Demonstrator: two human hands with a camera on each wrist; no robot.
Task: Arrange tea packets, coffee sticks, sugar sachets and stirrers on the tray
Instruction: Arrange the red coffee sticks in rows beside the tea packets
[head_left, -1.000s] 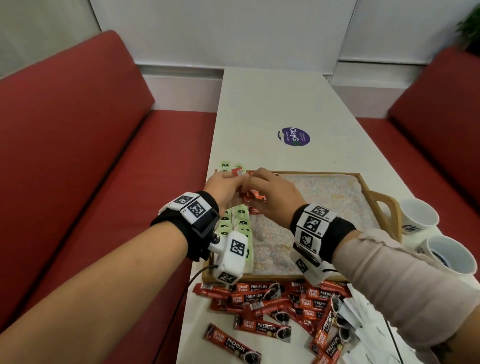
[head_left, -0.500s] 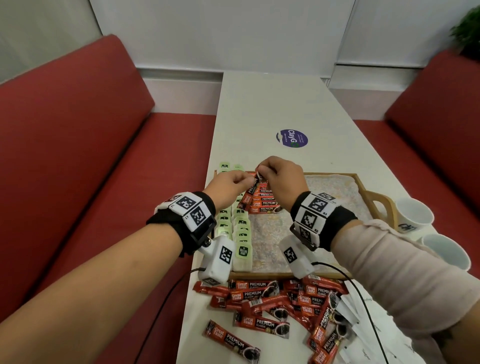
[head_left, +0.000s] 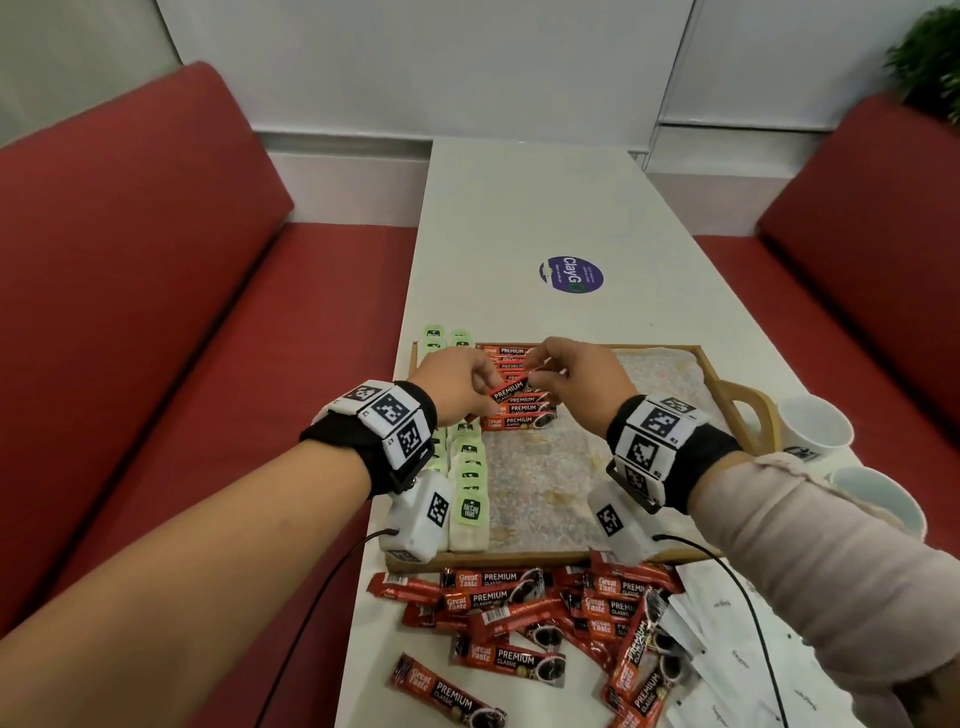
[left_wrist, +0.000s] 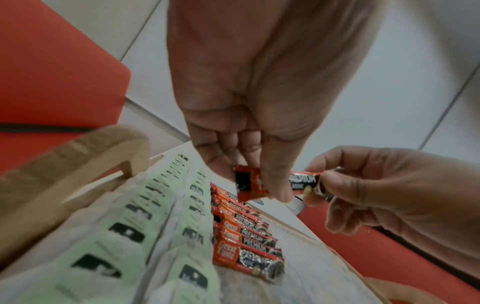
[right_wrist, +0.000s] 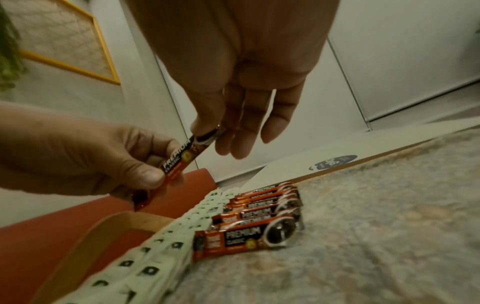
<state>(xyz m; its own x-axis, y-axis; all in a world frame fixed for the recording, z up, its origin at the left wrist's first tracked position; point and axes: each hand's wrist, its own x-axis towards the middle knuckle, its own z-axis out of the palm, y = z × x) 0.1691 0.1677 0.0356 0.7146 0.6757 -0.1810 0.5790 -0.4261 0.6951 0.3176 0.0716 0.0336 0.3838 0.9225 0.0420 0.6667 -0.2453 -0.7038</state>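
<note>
left hand (head_left: 451, 383) and right hand (head_left: 576, 375) both pinching one coffee stick (head_left: 510, 388), one end each, held in the air just above the row of coffee sticks (head_left: 514, 410) already laid on the tray (head_left: 744, 402). my left thumb and fingers (left_wrist: 276, 185) clamp the logo end; right thumb and forefinger nip the cup-print end, other right fingers (right_wrist: 278, 123) hanging loose and straight. the stick looks light and thin, a foil sachet with loose powder inside, so i judge it bends in the middle and is a bit slick; best taken by the flat crimped ends, as now, to keep it straight and square to the row. tea packets (head_left: 470, 480) stand in two files along the tray's left side. a loose heap of sticks (head_left: 545, 618) lies on the worktop (head_left: 524, 218) near me, off the tray, with white sachets (head_left: 727, 654) beside it. against half a second ago: the stick hung steep from my fingers then, now it lies nearly level and lower, closer to the row's near end; the row itself looks unchanged.
</note>
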